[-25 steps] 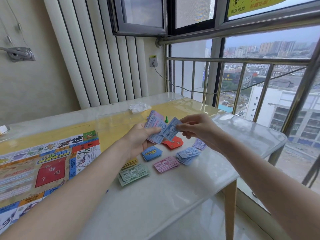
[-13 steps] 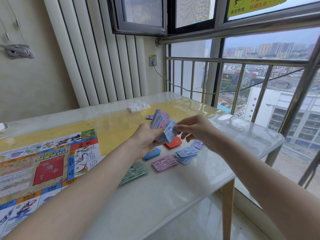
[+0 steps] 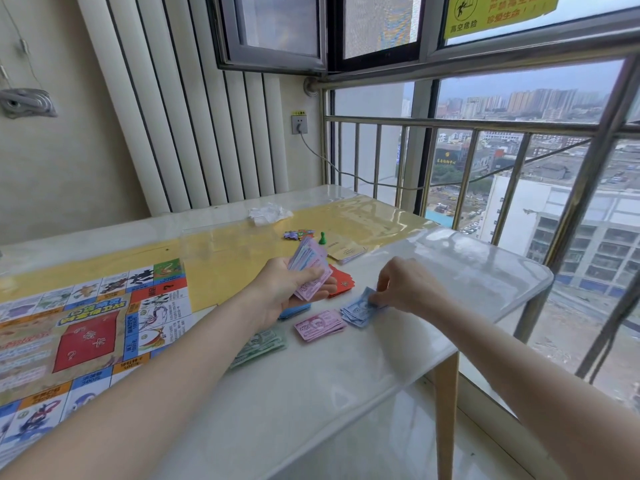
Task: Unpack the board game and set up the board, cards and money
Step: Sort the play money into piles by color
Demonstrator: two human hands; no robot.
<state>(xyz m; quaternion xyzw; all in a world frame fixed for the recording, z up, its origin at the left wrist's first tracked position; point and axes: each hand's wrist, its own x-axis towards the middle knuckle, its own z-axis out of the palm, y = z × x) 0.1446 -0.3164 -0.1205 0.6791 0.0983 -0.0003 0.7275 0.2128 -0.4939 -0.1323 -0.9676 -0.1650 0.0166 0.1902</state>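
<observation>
The game board (image 3: 86,327) lies flat at the bench's (image 3: 311,393) left edge. My left hand (image 3: 284,289) has its fingers curled round a fanned wad of play money (image 3: 308,268). My right hand (image 3: 405,287) pinches a blue note (image 3: 363,301) onto the blue pile (image 3: 355,313) near the right edge.
</observation>
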